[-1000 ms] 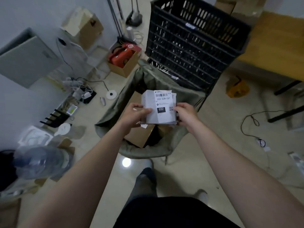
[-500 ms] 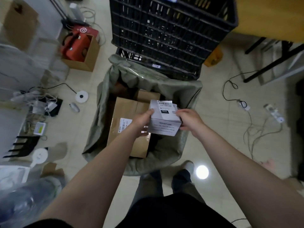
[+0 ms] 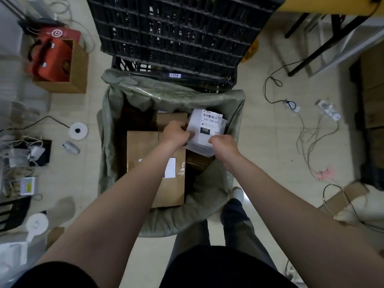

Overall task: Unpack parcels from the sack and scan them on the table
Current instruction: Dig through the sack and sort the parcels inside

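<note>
We are looking down at a pale tiled floor. The grey-green sack is standing on it, a black crate touching behind; an open cardboard box, white disc and power strip are lying around.

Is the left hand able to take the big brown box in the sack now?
Probably not yet: the left hand grips the white parcel. The brown box lies uncovered just beneath it.
</note>
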Demonstrator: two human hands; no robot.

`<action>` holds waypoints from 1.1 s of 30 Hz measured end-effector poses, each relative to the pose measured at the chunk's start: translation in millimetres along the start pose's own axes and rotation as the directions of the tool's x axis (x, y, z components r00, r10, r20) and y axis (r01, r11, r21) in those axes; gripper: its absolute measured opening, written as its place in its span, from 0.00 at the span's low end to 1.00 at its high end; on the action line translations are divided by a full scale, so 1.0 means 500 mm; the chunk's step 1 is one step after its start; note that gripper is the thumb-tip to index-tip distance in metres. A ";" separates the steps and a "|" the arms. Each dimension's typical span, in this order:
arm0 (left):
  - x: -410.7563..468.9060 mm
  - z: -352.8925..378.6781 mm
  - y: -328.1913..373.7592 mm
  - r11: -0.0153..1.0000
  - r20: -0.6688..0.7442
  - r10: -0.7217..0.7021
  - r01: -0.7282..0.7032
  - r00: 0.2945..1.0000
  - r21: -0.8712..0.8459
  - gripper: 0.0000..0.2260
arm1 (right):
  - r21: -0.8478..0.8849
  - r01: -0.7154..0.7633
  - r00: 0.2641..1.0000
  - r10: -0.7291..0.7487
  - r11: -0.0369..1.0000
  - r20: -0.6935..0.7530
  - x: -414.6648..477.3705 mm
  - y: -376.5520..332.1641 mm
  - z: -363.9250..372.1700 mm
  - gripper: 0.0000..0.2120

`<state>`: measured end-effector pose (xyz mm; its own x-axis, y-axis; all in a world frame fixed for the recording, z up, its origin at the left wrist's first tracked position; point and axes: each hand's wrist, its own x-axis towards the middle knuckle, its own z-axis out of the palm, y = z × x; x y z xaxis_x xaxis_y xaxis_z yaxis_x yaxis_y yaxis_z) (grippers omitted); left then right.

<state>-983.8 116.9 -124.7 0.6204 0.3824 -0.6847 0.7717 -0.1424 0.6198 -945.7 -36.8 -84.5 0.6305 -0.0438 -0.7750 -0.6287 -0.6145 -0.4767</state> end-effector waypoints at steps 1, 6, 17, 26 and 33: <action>0.007 0.003 -0.002 1.000 -0.007 -0.003 0.003 1.000 -0.008 0.16 | -0.020 0.001 1.000 0.000 1.000 0.010 0.000 -0.001 0.000 0.06; 0.023 0.032 -0.018 0.992 0.023 -0.019 0.021 1.000 -0.126 0.14 | -0.139 0.037 0.998 -0.031 0.990 0.046 0.006 -0.014 -0.002 0.11; 0.035 0.065 -0.038 0.987 0.128 -0.050 0.069 0.991 -0.146 0.11 | -0.349 0.178 0.971 -0.107 0.920 0.215 0.068 -0.035 0.042 0.17; 0.035 0.078 -0.047 0.899 0.190 -0.269 0.317 0.944 -0.303 0.13 | -0.374 0.219 0.973 -0.175 0.901 0.149 0.113 -0.051 0.042 0.20; 0.015 0.106 -0.056 0.761 0.354 -0.284 0.434 0.891 -0.482 0.09 | -0.467 0.211 0.973 -0.139 0.859 0.184 0.126 -0.029 0.039 0.10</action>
<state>-993.2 75.5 -167.5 0.3834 0.0577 -0.9218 0.7893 0.4978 0.3594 -905.7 -15.3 -134.6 0.6172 0.1876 -0.7641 -0.1946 -0.9046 -0.3793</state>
